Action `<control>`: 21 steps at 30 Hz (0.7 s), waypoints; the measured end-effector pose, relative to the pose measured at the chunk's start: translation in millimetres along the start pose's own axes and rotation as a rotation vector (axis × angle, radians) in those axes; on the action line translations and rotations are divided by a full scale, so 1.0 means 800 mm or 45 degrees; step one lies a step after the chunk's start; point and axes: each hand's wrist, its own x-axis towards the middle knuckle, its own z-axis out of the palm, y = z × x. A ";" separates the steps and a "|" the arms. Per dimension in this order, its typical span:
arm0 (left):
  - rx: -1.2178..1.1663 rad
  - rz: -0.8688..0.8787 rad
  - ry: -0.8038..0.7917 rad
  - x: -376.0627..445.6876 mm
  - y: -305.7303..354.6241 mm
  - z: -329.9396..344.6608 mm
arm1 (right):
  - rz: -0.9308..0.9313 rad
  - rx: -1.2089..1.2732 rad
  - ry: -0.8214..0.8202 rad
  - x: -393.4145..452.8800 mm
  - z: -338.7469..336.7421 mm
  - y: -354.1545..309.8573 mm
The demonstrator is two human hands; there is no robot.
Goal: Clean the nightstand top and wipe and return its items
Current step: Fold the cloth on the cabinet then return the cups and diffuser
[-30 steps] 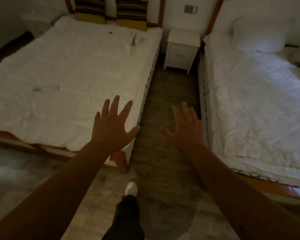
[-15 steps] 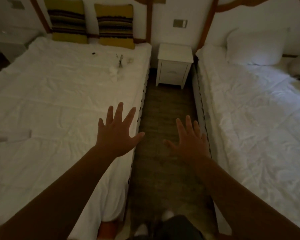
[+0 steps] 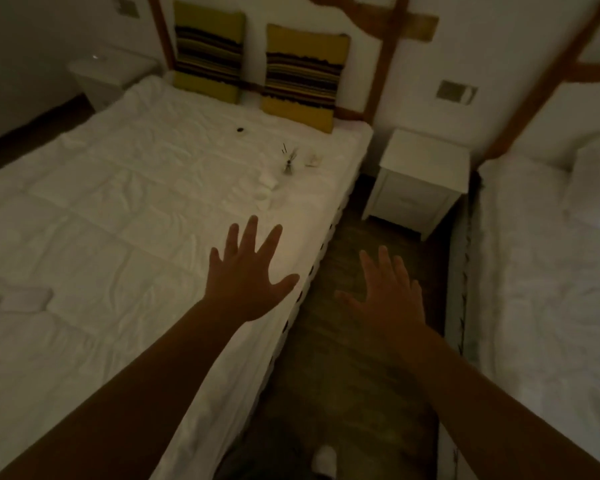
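A white nightstand (image 3: 426,157) with a bare top stands against the wall between two beds. Several small items lie on the left bed near it: a small vase with thin dark sprigs (image 3: 288,164), a pale little object (image 3: 313,161), white rolled pieces (image 3: 267,188) and a small dark object (image 3: 239,130). A folded white cloth (image 3: 18,299) lies at the bed's left. My left hand (image 3: 246,275) hovers over the bed's right edge, fingers spread, holding nothing. My right hand (image 3: 385,299) is spread over the aisle floor, also holding nothing.
The left bed (image 3: 118,220) has two yellow striped cushions (image 3: 302,74) at its head. The right bed (image 3: 551,271) flanks a narrow dark aisle (image 3: 354,341). Another white nightstand (image 3: 111,74) stands at the far left. My white-shod foot (image 3: 324,459) is below.
I have walked forward along the aisle and the view has turned left. The nightstand and the items on the bed are closer. Both hands stay spread and hold nothing.
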 end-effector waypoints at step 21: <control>-0.216 -0.505 -0.281 0.479 -0.130 0.148 | -0.509 -0.055 -0.448 0.605 0.080 -0.106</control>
